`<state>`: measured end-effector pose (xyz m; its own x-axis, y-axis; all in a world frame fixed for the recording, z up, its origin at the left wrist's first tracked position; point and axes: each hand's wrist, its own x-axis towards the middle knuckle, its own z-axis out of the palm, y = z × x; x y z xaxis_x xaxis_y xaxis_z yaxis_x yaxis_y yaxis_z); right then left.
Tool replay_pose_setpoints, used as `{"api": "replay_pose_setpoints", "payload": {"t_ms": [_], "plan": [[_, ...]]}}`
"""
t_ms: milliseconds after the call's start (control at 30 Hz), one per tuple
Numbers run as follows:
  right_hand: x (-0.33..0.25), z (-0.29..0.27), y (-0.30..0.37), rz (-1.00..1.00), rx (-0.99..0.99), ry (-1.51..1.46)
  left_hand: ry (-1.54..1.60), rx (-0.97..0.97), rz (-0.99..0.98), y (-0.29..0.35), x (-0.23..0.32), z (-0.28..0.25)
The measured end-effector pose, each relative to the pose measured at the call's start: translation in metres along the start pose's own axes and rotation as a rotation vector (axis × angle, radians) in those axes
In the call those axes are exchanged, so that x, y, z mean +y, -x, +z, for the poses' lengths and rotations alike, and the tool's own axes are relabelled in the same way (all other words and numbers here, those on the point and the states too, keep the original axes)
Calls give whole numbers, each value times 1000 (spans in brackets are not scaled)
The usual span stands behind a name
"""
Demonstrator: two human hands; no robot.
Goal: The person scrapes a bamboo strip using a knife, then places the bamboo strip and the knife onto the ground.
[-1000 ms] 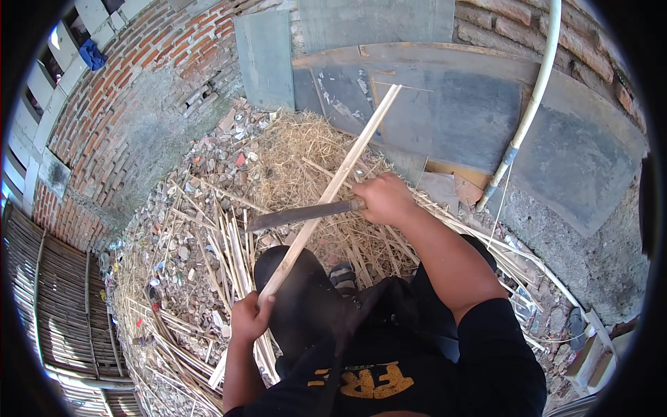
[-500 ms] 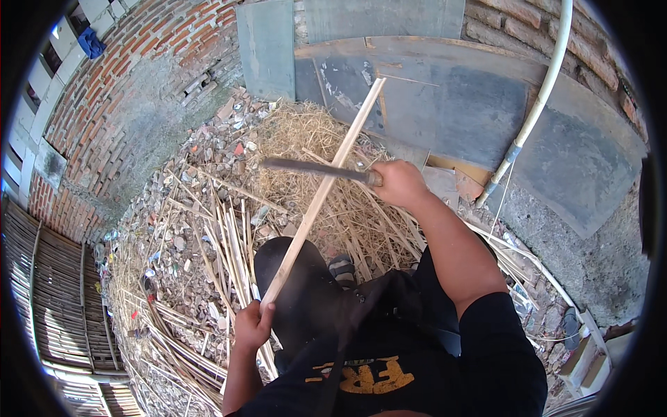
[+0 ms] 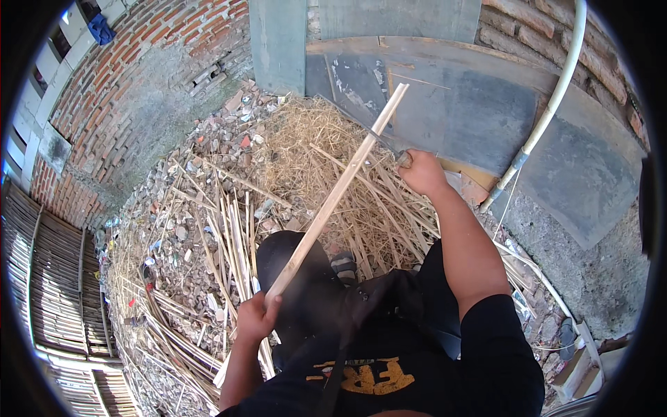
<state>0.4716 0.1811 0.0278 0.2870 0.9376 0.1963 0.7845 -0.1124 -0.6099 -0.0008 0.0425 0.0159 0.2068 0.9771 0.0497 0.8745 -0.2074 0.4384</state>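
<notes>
My left hand (image 3: 257, 318) is closed round the lower end of a long pale bamboo strip (image 3: 332, 201), which slants up and away to the right across my left knee. My right hand (image 3: 422, 172) grips the handle of a machete (image 3: 394, 150). Its dark blade, seen nearly edge-on, runs up and left from the fist and meets the strip near its far end. Whether the blade cuts into the strip or only lies against it, I cannot tell. Thin shavings (image 3: 306, 135) lie heaped on the ground beyond the strip.
Split bamboo strips (image 3: 233, 236) lie at my left over rubble (image 3: 187, 243), with more beyond my feet. Grey panels (image 3: 458, 111) lean on the far wall beside a pale pipe (image 3: 549, 111). A brick wall (image 3: 139, 104) and a bamboo slat screen (image 3: 59, 292) stand on the left.
The machete has moved up along the strip toward its far end, its blade turning from broadside to nearly edge-on. My right hand went farther out and right; my left hand kept its hold.
</notes>
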Motion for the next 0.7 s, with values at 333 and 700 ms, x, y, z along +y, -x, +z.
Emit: {"api": "replay_pose_setpoints", "payload": {"t_ms": [333, 700], "plan": [[-69, -10, 34, -335, -349, 287, -17, 29, -14, -1, 6, -1], [-9, -5, 2, 44, -128, 1, -23, 4, -21, -1, 1, -1]]}}
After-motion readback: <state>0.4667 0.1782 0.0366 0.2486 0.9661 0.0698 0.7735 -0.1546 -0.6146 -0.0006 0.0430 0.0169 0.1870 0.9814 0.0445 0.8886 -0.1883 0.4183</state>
